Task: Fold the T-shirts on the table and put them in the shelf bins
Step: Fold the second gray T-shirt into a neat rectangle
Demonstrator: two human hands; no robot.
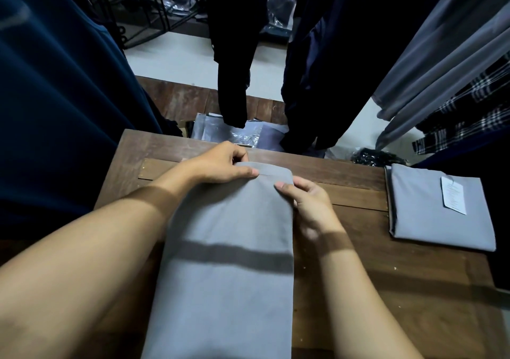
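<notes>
A grey T-shirt [229,262], folded into a long narrow strip, lies lengthwise on the wooden table [386,289] in front of me. My left hand [220,165] pinches its far left corner, thumb on top of the cloth. My right hand [309,204] grips the far right edge, thumb on top and fingers tucked under the fabric. A second grey T-shirt [438,209], folded into a flat rectangle with a white paper tag on it, lies at the table's right side.
Dark garments [237,55] hang beyond the table's far edge, with a blue one [55,82] close on the left and grey and plaid ones [455,82] on the right. Plastic-wrapped packs [234,132] lie on the floor behind the table. A black wire rack [143,5] stands at the back.
</notes>
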